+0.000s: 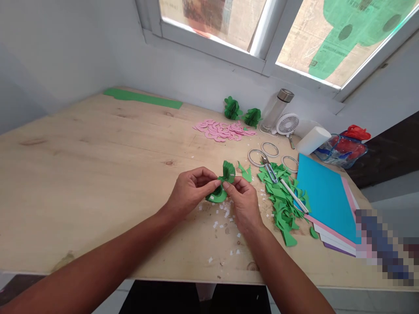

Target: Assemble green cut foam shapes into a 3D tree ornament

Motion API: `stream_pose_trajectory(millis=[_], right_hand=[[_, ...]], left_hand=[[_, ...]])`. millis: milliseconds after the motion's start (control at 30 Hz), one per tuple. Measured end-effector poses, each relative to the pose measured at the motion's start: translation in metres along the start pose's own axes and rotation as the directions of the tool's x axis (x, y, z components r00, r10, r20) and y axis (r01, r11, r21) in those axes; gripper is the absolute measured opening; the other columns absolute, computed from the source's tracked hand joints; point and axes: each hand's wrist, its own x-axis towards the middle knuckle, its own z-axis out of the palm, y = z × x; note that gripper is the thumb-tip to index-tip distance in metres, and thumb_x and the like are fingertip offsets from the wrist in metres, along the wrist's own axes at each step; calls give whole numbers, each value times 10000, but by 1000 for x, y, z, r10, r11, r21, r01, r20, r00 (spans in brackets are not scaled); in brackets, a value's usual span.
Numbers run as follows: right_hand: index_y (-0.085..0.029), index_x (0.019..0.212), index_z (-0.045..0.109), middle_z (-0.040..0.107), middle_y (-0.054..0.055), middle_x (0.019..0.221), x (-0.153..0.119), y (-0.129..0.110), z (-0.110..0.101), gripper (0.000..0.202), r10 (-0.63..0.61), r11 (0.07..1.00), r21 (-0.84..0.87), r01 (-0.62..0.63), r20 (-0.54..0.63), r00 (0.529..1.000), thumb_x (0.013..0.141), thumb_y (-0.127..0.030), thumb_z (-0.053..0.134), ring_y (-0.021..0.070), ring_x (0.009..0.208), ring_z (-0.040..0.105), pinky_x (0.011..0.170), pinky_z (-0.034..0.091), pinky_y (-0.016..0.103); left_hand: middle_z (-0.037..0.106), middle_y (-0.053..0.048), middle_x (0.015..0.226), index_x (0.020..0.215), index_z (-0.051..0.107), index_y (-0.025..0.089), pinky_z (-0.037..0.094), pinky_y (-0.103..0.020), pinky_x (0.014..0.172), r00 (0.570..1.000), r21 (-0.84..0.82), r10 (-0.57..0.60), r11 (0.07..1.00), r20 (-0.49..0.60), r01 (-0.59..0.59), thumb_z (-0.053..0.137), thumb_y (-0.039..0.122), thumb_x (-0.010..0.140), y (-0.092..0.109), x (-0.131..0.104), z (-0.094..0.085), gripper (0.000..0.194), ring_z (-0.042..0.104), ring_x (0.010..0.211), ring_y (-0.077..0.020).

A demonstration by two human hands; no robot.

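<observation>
Under everything, a pale, knotted wooden table (114,174). At right, a fanned stack of blue, pink, white and purple paper sheets (327,196). Along the far left edge, a long, flat green paper strip (147,100). Against the stack's left side, a heap of angular green paper scraps (284,209). Near the wall, a loose pile of curvy pink paper cutouts (219,130). Pinching from either side with thumbs and fingers, left hand (188,190) and right hand (245,201); between these, near the scraps, a layered, fanned green paper piece (228,173). Beyond the pink pile, two pleated green paper shapes (232,109). Below the hands, tiny white paper bits (215,225).
</observation>
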Motion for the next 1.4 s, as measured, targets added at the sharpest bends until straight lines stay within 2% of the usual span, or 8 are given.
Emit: stream_pose_trajectory(millis=[367, 533, 833, 1067, 1233, 1400], right_hand=[[-198, 735, 670, 661, -15, 698, -1, -3, 3, 212, 7, 1000, -13, -7, -2, 1000, 617, -335, 780, 128, 657, 568, 650, 435, 261], [-199, 771, 681, 648, -21, 702, -3, -5, 3, 185, -2, 999, -33, 3, 26, 1000, 641, -305, 758, 118, 639, 559, 640, 433, 255], [-214, 791, 695, 665, -8, 779, -6, -9, 3, 103, -51, 985, -164, 53, 14, 999, 690, -225, 679, 121, 646, 561, 613, 433, 259], [-206, 841, 695, 637, 20, 885, -7, -8, 1, 148, -125, 940, -306, 149, 96, 987, 719, -202, 610, 111, 674, 552, 614, 434, 245], [-199, 837, 689, 646, 18, 848, -6, -9, 0, 143, -103, 944, -307, 120, 72, 992, 732, -230, 598, 107, 639, 522, 597, 420, 244], [-193, 861, 676, 661, 16, 824, -5, -9, 1, 163, -70, 962, -265, 69, 4, 998, 749, -282, 598, 118, 667, 538, 624, 422, 252]], left_hand=[[688, -11, 640, 691, 644, 174, 497, -224, 513, 996, 45, 2, 999, -86, 1, 753, 306, 629, -9, 3, 0, 182, 621, 542, -140], [669, 9, 613, 689, 658, 176, 472, -210, 515, 993, -14, -44, 999, -113, 42, 764, 293, 625, -11, 6, -2, 170, 587, 525, -115], [623, 13, 606, 667, 655, 158, 440, -212, 523, 980, -200, -174, 968, -100, 151, 750, 252, 601, -9, 12, -5, 149, 537, 537, -99], [609, 15, 603, 642, 674, 157, 447, -183, 535, 977, -321, -206, 930, -55, 178, 760, 248, 592, -11, 16, -11, 135, 520, 566, -89], [653, -8, 663, 671, 705, 156, 494, -192, 595, 971, -395, -238, 892, 0, 219, 761, 235, 603, -15, 18, -13, 118, 572, 633, -110], [680, -27, 702, 689, 718, 155, 521, -220, 640, 957, -407, -290, 876, -13, 260, 772, 254, 576, -11, 17, -12, 159, 616, 684, -145]])
